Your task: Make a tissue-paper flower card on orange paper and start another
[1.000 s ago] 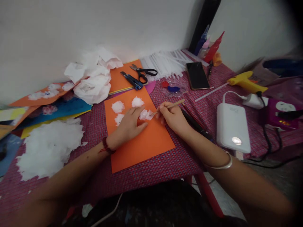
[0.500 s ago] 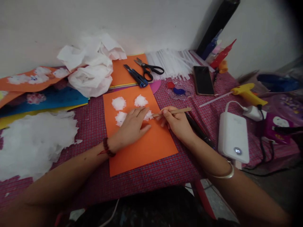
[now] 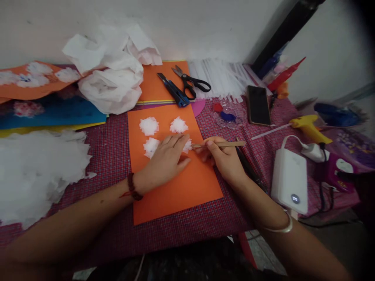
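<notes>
Left of the right hand (image 3: 225,160) gripping a stick (image 3: 234,144), the left hand (image 3: 165,162) is partly hiding a white puff (image 3: 188,146). Farther left, the view's edge is cutting off a white heap (image 3: 41,171); rightward, a display (image 3: 295,198) is showing unreadably small.

I'm reading this as a craft corner, home or small workshop being hard to tell. A checked-cloth table (image 3: 113,146) is standing by a plain wall (image 3: 205,27). Going round the orange sheet (image 3: 178,189): scissors (image 3: 185,77) and a blue cutter (image 3: 173,91) are lying at 12 o'clock, a red squeeze bottle (image 3: 283,77) is leaning near 2, a yellow glue gun (image 3: 307,123) is resting between 2 and 3, white paper pieces (image 3: 36,168) are lying heaped at 9.
</notes>
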`<state>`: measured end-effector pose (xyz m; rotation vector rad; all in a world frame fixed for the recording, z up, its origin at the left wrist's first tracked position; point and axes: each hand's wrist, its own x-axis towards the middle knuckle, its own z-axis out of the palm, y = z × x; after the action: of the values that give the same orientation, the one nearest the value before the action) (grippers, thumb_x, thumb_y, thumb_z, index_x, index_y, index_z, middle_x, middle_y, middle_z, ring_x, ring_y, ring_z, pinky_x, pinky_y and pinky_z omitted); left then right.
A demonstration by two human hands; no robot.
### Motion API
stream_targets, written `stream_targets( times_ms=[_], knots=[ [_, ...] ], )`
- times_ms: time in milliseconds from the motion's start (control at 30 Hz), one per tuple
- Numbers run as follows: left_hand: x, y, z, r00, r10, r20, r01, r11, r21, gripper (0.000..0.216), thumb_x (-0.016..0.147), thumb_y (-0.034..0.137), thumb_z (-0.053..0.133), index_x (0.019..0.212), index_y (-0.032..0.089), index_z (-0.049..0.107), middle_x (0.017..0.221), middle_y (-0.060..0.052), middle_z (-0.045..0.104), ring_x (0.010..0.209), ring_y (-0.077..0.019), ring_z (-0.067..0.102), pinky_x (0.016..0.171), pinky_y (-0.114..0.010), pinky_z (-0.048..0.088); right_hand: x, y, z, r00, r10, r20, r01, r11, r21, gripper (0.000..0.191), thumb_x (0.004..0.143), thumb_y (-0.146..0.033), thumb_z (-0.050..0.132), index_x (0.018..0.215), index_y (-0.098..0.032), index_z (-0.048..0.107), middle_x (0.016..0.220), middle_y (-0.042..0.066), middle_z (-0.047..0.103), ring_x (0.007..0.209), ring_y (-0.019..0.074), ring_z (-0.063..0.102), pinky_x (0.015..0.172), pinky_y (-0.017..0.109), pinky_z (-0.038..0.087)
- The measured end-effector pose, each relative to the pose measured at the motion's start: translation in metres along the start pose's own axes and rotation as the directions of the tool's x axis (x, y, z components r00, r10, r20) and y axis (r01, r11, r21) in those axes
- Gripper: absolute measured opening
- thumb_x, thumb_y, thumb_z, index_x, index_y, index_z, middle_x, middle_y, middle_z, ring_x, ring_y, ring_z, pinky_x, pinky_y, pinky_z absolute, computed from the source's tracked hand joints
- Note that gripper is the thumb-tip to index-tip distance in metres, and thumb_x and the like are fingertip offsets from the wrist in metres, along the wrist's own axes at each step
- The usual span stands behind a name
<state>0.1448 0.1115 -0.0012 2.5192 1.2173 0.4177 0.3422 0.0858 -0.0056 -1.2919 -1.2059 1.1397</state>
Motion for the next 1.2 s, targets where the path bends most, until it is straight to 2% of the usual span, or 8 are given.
stream_targets(
  times_ms=[167, 333, 467, 567, 767, 900, 1067, 1200],
  knots=[
    [-0.001, -0.003, 0.002, 0.997, 0.011, -0.077, -0.015, 0.999, -0.052, 0.054, 0.088, 0.024, 0.063, 0.138, 0.013, 0.047, 0.142, -0.016, 0.055, 0.133, -0.0310, 0.050, 0.113, -0.051, 0.041, -0.001, -0.001, -0.005, 0.987, 0.077, -0.139, -0.052, 0.982, 0.180, 0.027, 0.091, -0.044, 0.055, 0.077, -0.022, 0.056, 0.060, -0.003, 0.062, 0.043, 0.0076, 0.051, 0.038, 0.019, 0.036],
    [0.000, -0.008, 0.006, 0.947, 0.074, -0.312, -0.127, 0.980, -0.151, 0.029, 0.091, 0.020, 0.060, 0.120, 0.016, 0.060, 0.130, -0.013, 0.061, 0.124, -0.0251, 0.057, 0.107, -0.045, 0.047, -0.001, -0.002, -0.005, 0.987, 0.053, -0.154, -0.026, 0.984, 0.174, 0.026, 0.091, -0.041, 0.056, 0.073, -0.022, 0.054, 0.054, -0.005, 0.055, 0.040, 0.0061, 0.046, 0.036, 0.018, 0.034],
    [0.004, -0.008, 0.004, 0.917, 0.119, -0.381, -0.186, 0.972, -0.144, 0.014, 0.094, 0.020, 0.058, 0.106, 0.019, 0.064, 0.126, -0.010, 0.063, 0.120, -0.0233, 0.059, 0.103, -0.044, 0.049, -0.001, -0.002, -0.005, 0.979, -0.010, -0.202, 0.043, 0.986, 0.163, 0.028, 0.093, -0.041, 0.055, 0.073, -0.022, 0.052, 0.054, -0.006, 0.051, 0.041, 0.0057, 0.045, 0.037, 0.018, 0.034],
    [0.011, -0.004, -0.003, 0.924, 0.152, -0.351, -0.191, 0.978, -0.079, 0.013, 0.091, 0.022, 0.062, 0.103, 0.019, 0.067, 0.129, -0.010, 0.061, 0.123, -0.0260, 0.056, 0.105, -0.046, 0.045, 0.000, -0.002, -0.005, 0.977, -0.031, -0.211, 0.066, 0.985, 0.159, 0.027, 0.093, -0.041, 0.056, 0.074, -0.022, 0.054, 0.055, -0.006, 0.053, 0.042, 0.0058, 0.045, 0.038, 0.018, 0.035],
    [0.032, 0.011, -0.012, 0.959, 0.271, -0.078, -0.261, 0.959, 0.110, 0.021, 0.082, 0.014, 0.062, 0.101, 0.018, 0.070, 0.141, -0.013, 0.055, 0.133, -0.0316, 0.046, 0.115, -0.054, 0.033, 0.003, -0.004, -0.006, 0.981, -0.028, -0.192, 0.059, 0.986, 0.158, 0.030, 0.091, -0.045, 0.060, 0.074, -0.021, 0.054, 0.054, -0.006, 0.053, 0.042, 0.0058, 0.044, 0.038, 0.018, 0.034],
    [0.042, 0.015, -0.006, 0.969, 0.235, -0.081, -0.229, 0.970, 0.076, 0.011, 0.081, 0.010, 0.058, 0.081, 0.018, 0.065, 0.138, -0.012, 0.057, 0.132, -0.0304, 0.047, 0.114, -0.054, 0.033, 0.006, -0.007, -0.012, 0.971, -0.051, -0.234, 0.087, 0.985, 0.148, 0.030, 0.091, -0.046, 0.060, 0.075, -0.021, 0.055, 0.054, -0.007, 0.052, 0.042, 0.0055, 0.044, 0.038, 0.017, 0.034],
    [0.047, 0.014, -0.018, 0.979, 0.049, -0.197, -0.120, 0.921, -0.369, 0.008, 0.077, 0.013, 0.062, 0.072, 0.019, 0.061, 0.129, -0.008, 0.064, 0.120, -0.0256, 0.058, 0.109, -0.051, 0.039, 0.009, -0.012, -0.018, 0.964, -0.067, -0.257, 0.109, 0.982, 0.152, 0.032, 0.093, -0.048, 0.057, 0.075, -0.022, 0.053, 0.053, -0.007, 0.050, 0.041, 0.0057, 0.043, 0.037, 0.017, 0.033],
    [0.039, 0.018, -0.058, 0.952, -0.268, -0.147, 0.015, 0.523, -0.852, 0.009, 0.078, 0.018, 0.065, 0.070, 0.020, 0.060, 0.115, -0.002, 0.070, 0.110, -0.0192, 0.063, 0.097, -0.037, 0.050, 0.008, -0.013, -0.017, 0.970, -0.069, -0.235, 0.109, 0.981, 0.162, 0.032, 0.094, -0.049, 0.056, 0.076, -0.022, 0.052, 0.054, -0.007, 0.050, 0.041, 0.0057, 0.042, 0.037, 0.018, 0.032]
  ],
)
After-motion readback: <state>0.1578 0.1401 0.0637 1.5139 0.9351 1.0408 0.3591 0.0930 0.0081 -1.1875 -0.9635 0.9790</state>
